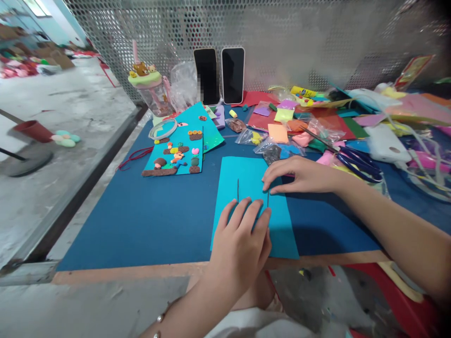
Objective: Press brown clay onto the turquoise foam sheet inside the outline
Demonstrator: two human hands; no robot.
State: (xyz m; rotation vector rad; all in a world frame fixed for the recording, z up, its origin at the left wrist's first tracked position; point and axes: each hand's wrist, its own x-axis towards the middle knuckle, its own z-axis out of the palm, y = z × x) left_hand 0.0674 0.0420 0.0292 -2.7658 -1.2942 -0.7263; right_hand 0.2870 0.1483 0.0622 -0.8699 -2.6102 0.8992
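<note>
Left hand (243,239) perhaps hides strip.

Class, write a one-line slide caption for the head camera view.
Both hands, left and right, press thin dark strips onto a turquoise sheet beside a finished clay picture.

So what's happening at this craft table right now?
A person is pressing both hands flat on a turquoise sheet lying on the blue table. The left hand covers the sheet's lower middle; the right hand rests at its upper right edge. Two thin dark strips lie upright on the sheet between the fingers. A finished clay picture lies to the left, with scissors and bags of coloured clay to the right.
</note>
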